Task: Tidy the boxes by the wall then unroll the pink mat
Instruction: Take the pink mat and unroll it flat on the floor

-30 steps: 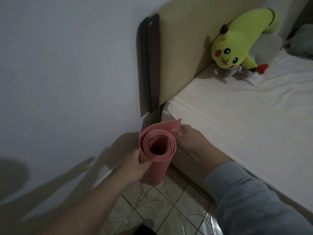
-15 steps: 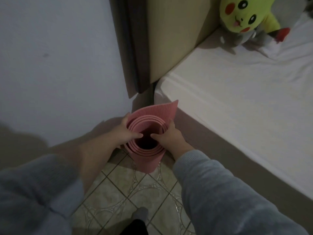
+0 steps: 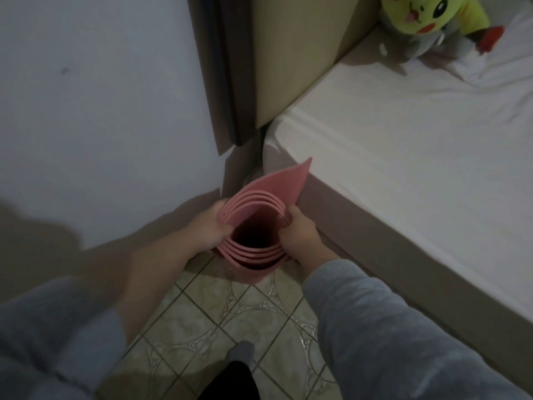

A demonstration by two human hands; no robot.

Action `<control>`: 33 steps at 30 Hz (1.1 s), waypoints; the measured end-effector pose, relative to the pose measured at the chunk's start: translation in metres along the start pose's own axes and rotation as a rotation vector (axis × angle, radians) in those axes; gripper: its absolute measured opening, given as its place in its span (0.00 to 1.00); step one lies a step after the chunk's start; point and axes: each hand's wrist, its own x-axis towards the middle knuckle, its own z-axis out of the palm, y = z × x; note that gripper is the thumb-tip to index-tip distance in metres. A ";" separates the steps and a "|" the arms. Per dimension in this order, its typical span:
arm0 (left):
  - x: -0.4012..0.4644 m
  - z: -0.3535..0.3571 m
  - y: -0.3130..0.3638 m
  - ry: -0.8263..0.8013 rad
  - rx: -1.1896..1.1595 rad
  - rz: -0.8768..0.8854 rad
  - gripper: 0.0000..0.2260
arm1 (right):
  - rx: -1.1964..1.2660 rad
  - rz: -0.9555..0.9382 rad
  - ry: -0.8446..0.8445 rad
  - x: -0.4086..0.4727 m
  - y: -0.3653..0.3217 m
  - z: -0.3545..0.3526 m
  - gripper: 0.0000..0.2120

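**Rolled mat held upright at the bed corner**

The left hand (image 3: 209,226) pinches the left rim of the ribbed pink rolled foam mat (image 3: 253,223), thumb inside the coil. The mat stands on end over the patterned tiled floor (image 3: 202,321), between white wall (image 3: 101,111) and white-sheeted bed (image 3: 403,145). The right hand (image 3: 300,235) pinches the right rim.

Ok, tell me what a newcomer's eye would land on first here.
First the pink mat, rolled and standing on end on the tiled floor in the corner between the wall and the bed. The left hand and right hand grip its top rim from either side. Next comes the bright yellow plush toy at the head of the bed, top right.
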 end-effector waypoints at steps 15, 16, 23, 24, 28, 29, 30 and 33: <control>-0.207 0.032 0.059 0.079 0.033 0.237 0.26 | -0.070 -0.145 0.069 -0.215 0.002 -0.084 0.55; -0.225 0.036 0.061 0.080 0.050 0.252 0.26 | -0.073 -0.147 0.076 -0.234 0.005 -0.090 0.56; -0.332 0.076 0.078 0.046 0.089 0.379 0.26 | -0.059 -0.075 0.066 -0.352 0.045 -0.122 0.59; -0.345 0.084 0.080 0.036 0.086 0.389 0.26 | -0.062 -0.055 0.071 -0.369 0.052 -0.125 0.57; -0.402 0.122 0.082 -0.026 0.074 0.432 0.25 | -0.065 0.017 0.135 -0.440 0.094 -0.129 0.33; -0.416 0.133 0.080 -0.050 0.066 0.446 0.24 | -0.063 0.045 0.151 -0.458 0.106 -0.127 0.28; -0.431 0.144 0.078 -0.070 0.063 0.459 0.25 | -0.051 0.071 0.167 -0.476 0.118 -0.124 0.26; -0.481 0.178 0.065 -0.085 0.099 0.512 0.26 | -0.026 0.112 0.244 -0.538 0.151 -0.112 0.23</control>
